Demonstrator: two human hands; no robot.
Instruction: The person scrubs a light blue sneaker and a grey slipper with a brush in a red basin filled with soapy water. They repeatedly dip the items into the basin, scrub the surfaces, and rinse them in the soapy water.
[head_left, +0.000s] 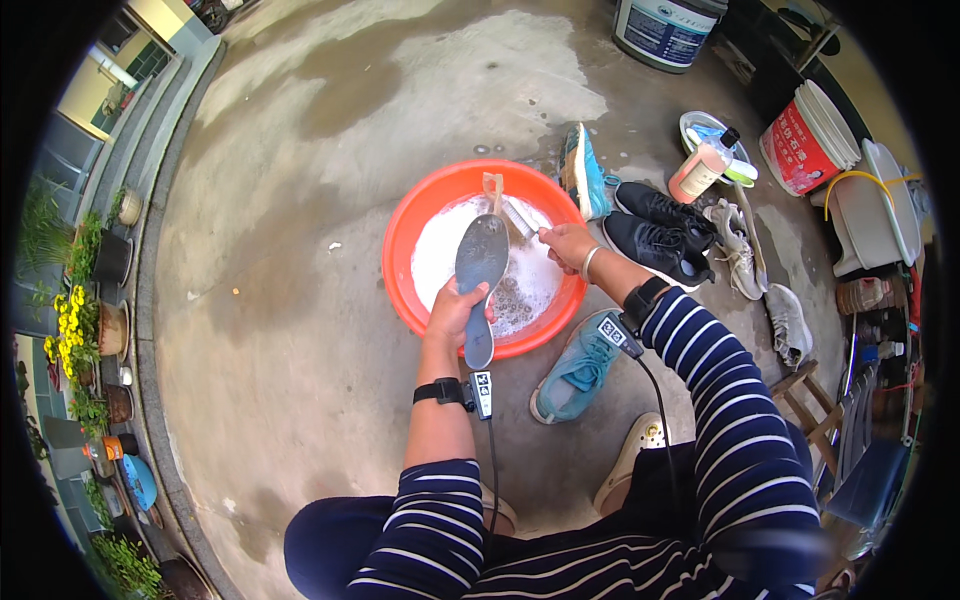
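My left hand (456, 311) grips a dark grey shoe insole (481, 251) by its narrower end, thumb across the upper face. The insole is held over an orange plastic basin (405, 292) of white soapy foam (439, 236). Fingers of my right hand (568, 247) pinch a scrub brush (519, 217) with white bristles, just right of the insole; part of its body is hidden by the hand. Against the far inner wall of the basin leans a beige item (493, 189) that I cannot identify. A teal sneaker (581, 367) lies on the concrete by the basin's near right side.
Another teal sneaker (585, 172) leans at the basin's far right rim. Farther right are black sneakers (660, 236), white shoes (739, 247), a bottle of pink liquid (703, 171) and a red-and-white bucket (810, 139). Potted plants (112, 330) line the step at left.
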